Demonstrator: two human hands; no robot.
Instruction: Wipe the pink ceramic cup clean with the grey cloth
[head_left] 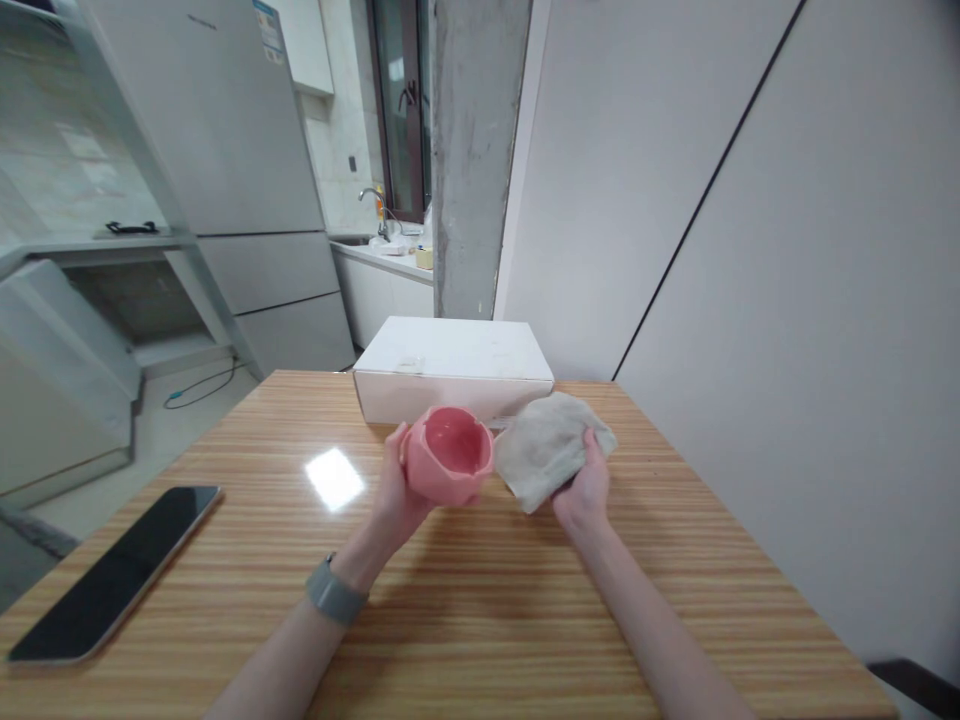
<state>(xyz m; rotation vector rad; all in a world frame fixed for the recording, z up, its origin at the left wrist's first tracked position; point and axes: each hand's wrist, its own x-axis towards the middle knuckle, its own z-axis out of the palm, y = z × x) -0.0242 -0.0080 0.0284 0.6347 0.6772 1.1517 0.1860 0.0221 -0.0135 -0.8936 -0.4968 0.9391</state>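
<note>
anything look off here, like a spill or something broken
Nothing looks clearly spilled or broken. The bright white patch on the wood-grain table, left of the pink cup, appears to be reflected light rather than liquid. The loose cable lying on the floor beyond the table looks a little untidy.

cup [448,458] in the left fingers [396,445], cloth [546,445] in the right fingers [592,447]; box [454,362] beyond both, phone [120,572] off to their left.

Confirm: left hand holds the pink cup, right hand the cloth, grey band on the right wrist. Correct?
Wrong wrist: the head view shows the grey band on the left wrist. The left hand holds the pink cup, the right hand the cloth.
</note>
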